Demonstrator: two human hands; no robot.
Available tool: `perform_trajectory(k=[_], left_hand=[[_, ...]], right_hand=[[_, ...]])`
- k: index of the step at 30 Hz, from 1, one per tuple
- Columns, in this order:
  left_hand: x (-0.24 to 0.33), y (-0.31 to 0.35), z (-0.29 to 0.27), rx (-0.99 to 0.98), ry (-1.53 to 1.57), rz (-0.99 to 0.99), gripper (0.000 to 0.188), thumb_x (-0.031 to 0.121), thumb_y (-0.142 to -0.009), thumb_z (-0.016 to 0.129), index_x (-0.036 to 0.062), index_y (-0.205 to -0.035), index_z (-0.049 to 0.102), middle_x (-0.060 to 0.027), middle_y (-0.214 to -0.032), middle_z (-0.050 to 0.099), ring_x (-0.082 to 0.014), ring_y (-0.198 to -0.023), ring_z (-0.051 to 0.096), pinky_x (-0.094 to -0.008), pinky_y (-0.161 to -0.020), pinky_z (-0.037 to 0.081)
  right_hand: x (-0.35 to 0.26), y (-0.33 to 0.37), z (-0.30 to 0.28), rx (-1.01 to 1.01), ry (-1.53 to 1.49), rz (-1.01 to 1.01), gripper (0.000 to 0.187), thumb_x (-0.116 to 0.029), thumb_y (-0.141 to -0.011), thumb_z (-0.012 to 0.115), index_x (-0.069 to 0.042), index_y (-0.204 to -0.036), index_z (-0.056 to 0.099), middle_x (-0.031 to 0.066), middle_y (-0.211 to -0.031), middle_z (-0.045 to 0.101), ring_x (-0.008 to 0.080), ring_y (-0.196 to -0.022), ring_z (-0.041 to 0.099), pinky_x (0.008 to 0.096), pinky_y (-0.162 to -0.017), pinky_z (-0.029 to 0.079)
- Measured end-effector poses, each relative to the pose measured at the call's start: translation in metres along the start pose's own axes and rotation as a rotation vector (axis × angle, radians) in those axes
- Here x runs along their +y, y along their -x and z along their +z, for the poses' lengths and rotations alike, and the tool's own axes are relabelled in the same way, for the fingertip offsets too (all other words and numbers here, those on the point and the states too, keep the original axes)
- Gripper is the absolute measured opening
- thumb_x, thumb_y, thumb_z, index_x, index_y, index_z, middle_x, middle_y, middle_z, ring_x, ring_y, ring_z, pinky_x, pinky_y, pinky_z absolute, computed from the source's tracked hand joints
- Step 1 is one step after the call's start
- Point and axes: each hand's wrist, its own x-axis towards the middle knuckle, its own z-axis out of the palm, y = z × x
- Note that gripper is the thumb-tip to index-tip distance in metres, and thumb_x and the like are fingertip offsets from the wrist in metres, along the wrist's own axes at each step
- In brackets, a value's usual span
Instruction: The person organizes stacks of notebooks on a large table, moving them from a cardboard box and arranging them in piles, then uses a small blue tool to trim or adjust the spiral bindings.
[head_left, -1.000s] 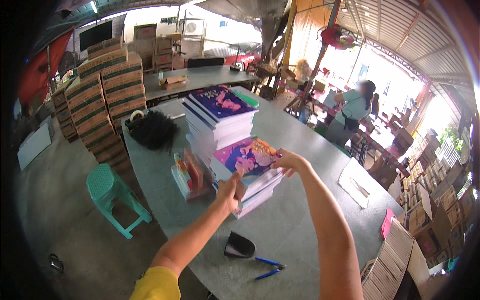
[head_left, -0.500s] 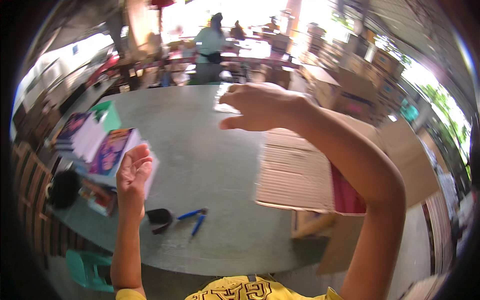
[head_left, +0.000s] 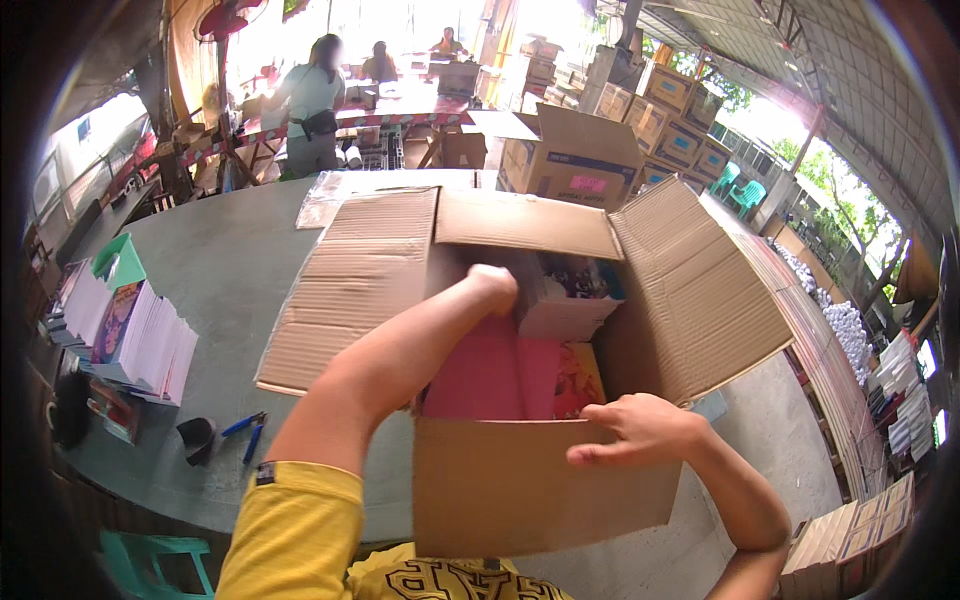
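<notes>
A large open cardboard box stands before me, its flaps spread outward. Inside lie pink sheets or covers, a book with a red and yellow cover, and a stack of books toward the far right corner. My left hand reaches down into the box beside that stack; its fingers are mostly hidden, so whether they grip anything is unclear. At the near side, my right hand holds the upper edge of the box's near cardboard panel, thumb outside and fingers over the edge.
On the green-grey table at left are book stacks, a green container, a dark tape-like roll and blue-handled pliers. Another open carton stands beyond. A person stands farther back.
The view has swung right toward the box. My left hand has gone from above the table into the box; my right hand has come down onto its near edge.
</notes>
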Motion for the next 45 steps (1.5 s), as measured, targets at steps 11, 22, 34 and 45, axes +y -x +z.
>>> perform_trajectory(k=[11,22,34,45], left_hand=[[-0.087,-0.026,-0.110,1.094,-0.035,-0.446,0.072,0.023,-0.079,0.059,0.0140,-0.141,0.022,-0.0178,-0.142,0.026,-0.0333,-0.131,0.025,-0.0450,-0.106,0.023],[-0.091,-0.047,-0.115,0.849,0.009,-0.626,0.076,0.021,-0.084,0.050,0.0140,-0.144,0.005,-0.0159,-0.149,0.003,-0.0321,-0.138,0.004,-0.0451,-0.109,0.015],[0.011,-0.028,-0.063,1.144,0.231,0.034,0.028,0.013,-0.079,0.049,0.0032,-0.105,0.057,-0.0176,-0.109,0.058,-0.0288,-0.097,0.057,-0.0448,-0.082,0.046],[-0.024,-0.106,0.045,0.563,1.109,0.124,0.049,0.044,-0.080,0.056,0.0042,-0.109,0.054,-0.0183,-0.112,0.056,-0.0307,-0.101,0.057,-0.0416,-0.085,0.047]], right_hand=[[0.108,-0.171,-0.049,0.688,0.586,-0.318,0.039,-0.017,-0.076,0.058,-0.011,-0.114,0.055,0.0105,-0.121,0.053,0.0279,-0.117,0.045,0.0427,-0.093,0.040],[0.104,-0.218,-0.038,0.463,0.719,-0.241,0.040,-0.023,-0.067,0.068,-0.021,-0.107,0.062,0.0000,-0.127,0.048,0.0265,-0.126,0.034,0.0504,-0.099,0.031],[0.100,-0.183,-0.085,0.569,0.193,-0.176,0.049,-0.017,-0.055,0.073,-0.013,-0.101,0.060,0.0085,-0.113,0.055,0.0267,-0.117,0.044,0.0419,-0.091,0.042],[0.093,-0.176,-0.107,0.852,-0.054,-0.272,0.072,-0.010,-0.054,0.075,-0.004,-0.117,0.040,0.0175,-0.113,0.049,0.0352,-0.111,0.046,0.0392,-0.093,0.042]])
